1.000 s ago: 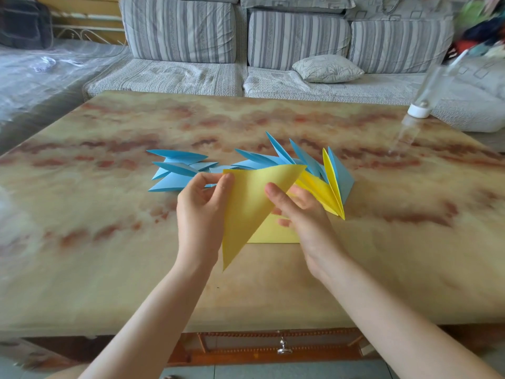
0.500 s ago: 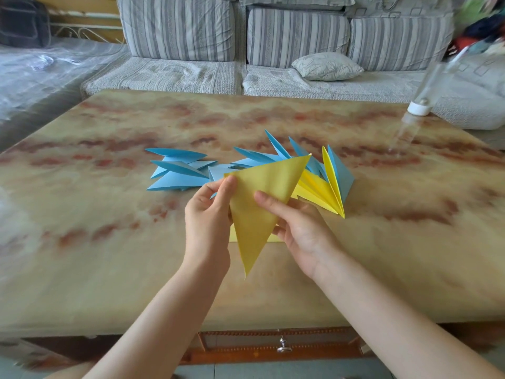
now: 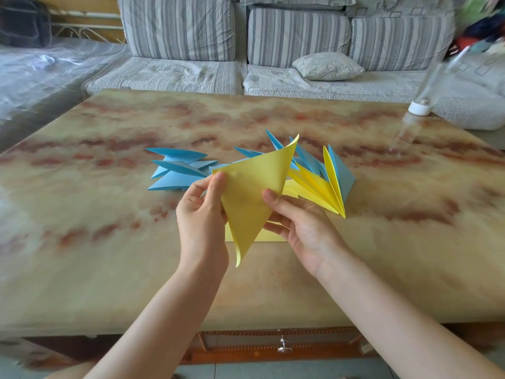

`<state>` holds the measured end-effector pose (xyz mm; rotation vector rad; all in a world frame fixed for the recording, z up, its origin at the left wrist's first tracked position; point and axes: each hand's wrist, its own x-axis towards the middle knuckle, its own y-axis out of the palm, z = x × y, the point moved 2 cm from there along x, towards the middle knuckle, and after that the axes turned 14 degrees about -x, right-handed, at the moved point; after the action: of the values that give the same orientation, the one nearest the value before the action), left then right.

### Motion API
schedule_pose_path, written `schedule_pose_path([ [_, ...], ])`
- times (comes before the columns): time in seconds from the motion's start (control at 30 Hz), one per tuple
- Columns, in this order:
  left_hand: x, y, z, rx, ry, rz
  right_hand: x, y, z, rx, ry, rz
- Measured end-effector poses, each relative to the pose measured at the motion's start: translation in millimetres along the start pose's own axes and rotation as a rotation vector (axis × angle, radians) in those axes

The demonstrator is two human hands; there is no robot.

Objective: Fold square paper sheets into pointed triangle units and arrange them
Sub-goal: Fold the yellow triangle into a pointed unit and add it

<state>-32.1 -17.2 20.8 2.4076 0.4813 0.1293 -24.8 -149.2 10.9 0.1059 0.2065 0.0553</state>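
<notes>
Nearest us, at 6 o'clock below the table edge, sits a wooden drawer (image 3: 246, 348) with a small metal knob (image 3: 284, 347). The table (image 3: 109, 269) is glossy and marbled, cream with rusty streaks.

Above its middle we hold a yellow paper triangle (image 3: 251, 192), matte and smooth, with its long point hanging toward 6 o'clock and its wide edge up. Our left hand (image 3: 200, 214) pinches the top left corner between thumb and curled fingers. Our right hand (image 3: 303, 222) pinches the right edge, the thumb pressed on the front face and the fingers behind the paper, palm turned toward us.

Under the triangle a flat yellow sheet (image 3: 270, 237) lies on the table, mostly hidden. At 2 o'clock from the triangle, yellow units (image 3: 319, 187) stand fanned on their edges, sharp and narrow, with their points meeting at the near end. Blue units (image 3: 177, 173) lie overlapped at 10 o'clock, thin pointed blades; more blue ones rise behind the triangle and against the yellow fan.

At the table's 2 o'clock corner a clear bottle (image 3: 429, 88) with a white cap is blurred. Beyond it stands a grey striped fabric sofa (image 3: 177, 31) with a pale crinkled pillow (image 3: 328, 66) on its seat.
</notes>
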Motion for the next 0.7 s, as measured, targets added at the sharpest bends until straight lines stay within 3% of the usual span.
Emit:
schedule_pose_path([
  [0.1, 2.5, -1.0, -0.4, -0.013, -0.001, -0.025, -2.2, -0.9, 0.9, 0.025, 0.007, 0.032],
  [0.33, -0.1, -0.4, 0.8, -0.012, 0.013, -0.006, -2.1, -4.0, 0.2, -0.036, -0.030, -0.091],
  [0.53, 0.9, -1.2, -2.3, -0.045, 0.021, -0.012, -6.2, -0.9, 1.7, -0.040, -0.046, -0.011],
  [0.7, -1.0, 0.6, -0.1, -0.084, -0.031, 0.000, -3.1, -2.8, 1.1, -0.058, -0.026, -0.100],
])
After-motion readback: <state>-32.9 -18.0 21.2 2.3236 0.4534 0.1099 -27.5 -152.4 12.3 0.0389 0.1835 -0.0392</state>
